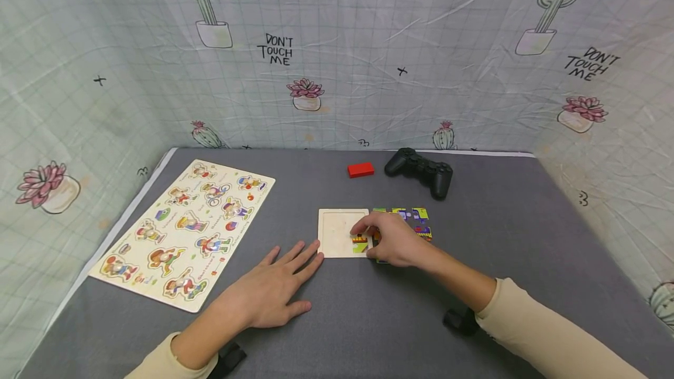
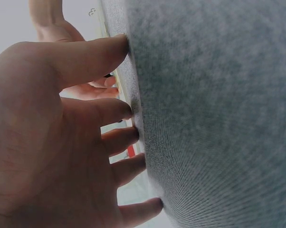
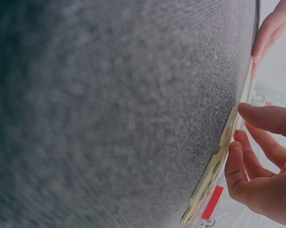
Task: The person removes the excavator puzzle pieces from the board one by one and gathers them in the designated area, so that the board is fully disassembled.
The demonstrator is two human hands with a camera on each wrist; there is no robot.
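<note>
A small square wooden puzzle tray [image 1: 334, 235] lies flat mid-table in the head view, its recess bare except at the lower right. There, my right hand [image 1: 399, 241] pinches a puzzle piece [image 1: 360, 247] printed in yellow, orange and green between thumb and fingers. Several purple and green puzzle pieces [image 1: 420, 214] lie right of the tray, partly hidden under that hand. My left hand [image 1: 278, 290] rests palm down with fingers spread, fingertips at the tray's left edge. In the left wrist view, its fingers [image 2: 119, 141] are nearly straight against the tabletop.
A large wooden board [image 1: 181, 235] with cartoon figures lies at the left. Behind the tray sit a red block [image 1: 360, 169] and a black game controller [image 1: 420, 171]. Patterned cloth walls [image 1: 337, 75] enclose the grey table [image 1: 368, 320] at the back and sides.
</note>
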